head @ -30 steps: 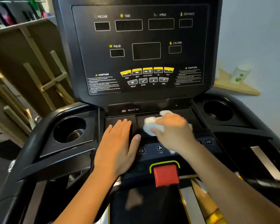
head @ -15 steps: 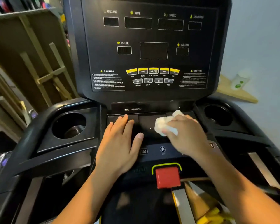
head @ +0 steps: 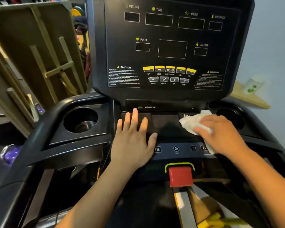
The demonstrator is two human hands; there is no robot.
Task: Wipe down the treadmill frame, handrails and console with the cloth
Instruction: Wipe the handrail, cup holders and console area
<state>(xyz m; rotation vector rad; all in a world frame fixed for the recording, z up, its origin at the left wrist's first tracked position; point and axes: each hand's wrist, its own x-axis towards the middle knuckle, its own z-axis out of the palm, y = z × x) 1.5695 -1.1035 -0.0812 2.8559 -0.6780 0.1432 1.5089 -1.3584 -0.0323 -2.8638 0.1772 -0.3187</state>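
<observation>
A: Head view, and the right hand has slid the cloth over to the right end of the console tray. A second ago it sat near the middle.

B: Fingers curled over the white wad, grasping it and pressing it onto the black tray, just beside the right cup holder. And the left?

A: The left hand hasn't budged: flat on the tray's left part, fingers straight and spread, released, holding nothing. The camera has swung, though; the display panel now sits further right than before.

B: With the right hand moved off, the 3 and 6 keys show on the button strip beside the fan key.

A: What's hard to read?

B: The caution text is too small and blurred. Most of the cloth hides under the hand; a corner pokes out by the wrist. The right cup holder is partly covered.

A: The red stop key sits below the strip; the yellow thing at bottom right is possibly a clip, too smeared to tell.
</observation>
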